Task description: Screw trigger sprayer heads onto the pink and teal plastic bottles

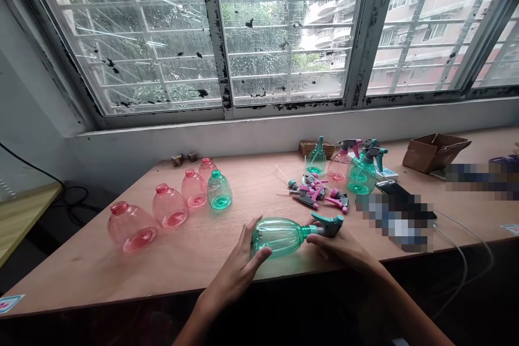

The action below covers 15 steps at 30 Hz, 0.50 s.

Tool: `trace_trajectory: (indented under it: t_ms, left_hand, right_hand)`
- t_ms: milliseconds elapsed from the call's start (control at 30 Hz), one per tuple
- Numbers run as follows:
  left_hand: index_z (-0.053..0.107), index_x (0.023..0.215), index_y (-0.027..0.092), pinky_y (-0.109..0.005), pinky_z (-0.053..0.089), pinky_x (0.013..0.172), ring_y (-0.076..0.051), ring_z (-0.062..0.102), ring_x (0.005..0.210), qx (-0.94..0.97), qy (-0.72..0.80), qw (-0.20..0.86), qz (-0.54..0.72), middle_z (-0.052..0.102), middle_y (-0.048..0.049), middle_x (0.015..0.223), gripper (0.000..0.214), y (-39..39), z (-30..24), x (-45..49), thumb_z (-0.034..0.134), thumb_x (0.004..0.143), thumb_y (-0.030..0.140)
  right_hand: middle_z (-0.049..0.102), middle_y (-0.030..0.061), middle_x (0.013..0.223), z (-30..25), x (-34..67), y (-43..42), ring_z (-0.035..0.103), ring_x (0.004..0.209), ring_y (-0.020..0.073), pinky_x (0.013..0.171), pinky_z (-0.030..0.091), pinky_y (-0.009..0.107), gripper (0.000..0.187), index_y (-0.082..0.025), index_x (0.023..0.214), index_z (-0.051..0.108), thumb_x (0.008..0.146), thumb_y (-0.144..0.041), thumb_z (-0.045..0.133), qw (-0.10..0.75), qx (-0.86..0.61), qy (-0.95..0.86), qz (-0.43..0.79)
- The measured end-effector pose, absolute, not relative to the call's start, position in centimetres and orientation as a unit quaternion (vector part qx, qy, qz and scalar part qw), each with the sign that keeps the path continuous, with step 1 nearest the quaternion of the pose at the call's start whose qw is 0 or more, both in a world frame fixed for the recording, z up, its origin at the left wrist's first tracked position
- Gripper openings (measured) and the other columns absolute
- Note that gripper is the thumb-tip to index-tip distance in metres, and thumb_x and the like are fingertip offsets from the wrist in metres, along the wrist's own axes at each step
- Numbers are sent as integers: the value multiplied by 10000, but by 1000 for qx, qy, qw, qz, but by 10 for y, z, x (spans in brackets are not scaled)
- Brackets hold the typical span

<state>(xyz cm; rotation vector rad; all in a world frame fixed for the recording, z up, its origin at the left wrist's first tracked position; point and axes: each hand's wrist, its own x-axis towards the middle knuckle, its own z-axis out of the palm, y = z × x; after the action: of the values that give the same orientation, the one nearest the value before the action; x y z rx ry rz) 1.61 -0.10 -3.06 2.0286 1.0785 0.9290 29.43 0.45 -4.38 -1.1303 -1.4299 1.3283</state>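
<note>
A clear green spray bottle (pixel 278 237) lies sideways in the air above the table's front edge, its green-and-grey trigger head (pixel 329 225) pointing right. My left hand (pixel 239 257) is wrapped around the bottle's base, thumb on the near side. At the neck, just under the trigger head, the fingers of my right hand (pixel 340 248) are closed; some of them are hidden behind it. Beyond the bottle lies a pile of loose pink-and-grey spray heads (pixel 318 192). Left of my hands stand several open pink bottles (pixel 170 208) and one open green bottle (pixel 219 192).
Bottles with spray heads, such as a green one (pixel 362 175) and a pink one (pixel 338 166), stand at the back right. Beside them are a black phone (pixel 405 200), white cables (pixel 466 265) and an open cardboard box (pixel 432 154). A window wall closes off the table's (pixel 121 278) back.
</note>
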Motion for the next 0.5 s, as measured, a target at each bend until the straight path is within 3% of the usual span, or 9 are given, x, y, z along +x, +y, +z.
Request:
trace_trajectory:
  t_ms: [67,167,367,500]
  left_hand:
    - [376,1446,316,-491,385,1136,-285,464,1358,758,413,352,362,483,-78,1457,473,-1,-31,14,469,1001,445]
    - [404,1396,305,-480,399,1130,-284,479,1348,750,395,378,373,497,-84,1452,468,-1,-31,13,540,970,445]
    - [188,1514,318,-487,288,1198,-287,342,1449,792,381,351,322,322,-106,1583,838,-4,-31,15,717,865,353]
    - [65,1553,292,-514,265,1200,-324,277,1475,810,378,339,292,231,-141,1620,1067,-4,-31,13,794,782,404]
  right_hand:
    - [564,-49,534,-44,295,4,460,446,106,439,307,231,451,-186,963,627,742,-549,776,415,-447,-582,538]
    - [617,-26,632,-43,295,3,504,484,110,456,338,229,465,-189,980,628,735,-553,781,415,-437,-578,551]
    - [653,0,679,-45,295,4,532,492,122,466,379,242,478,-183,998,627,742,-558,774,436,-423,-575,548]
    - [676,15,703,-50,297,5,537,499,113,472,380,232,447,-173,988,631,754,-523,782,429,-405,-577,564]
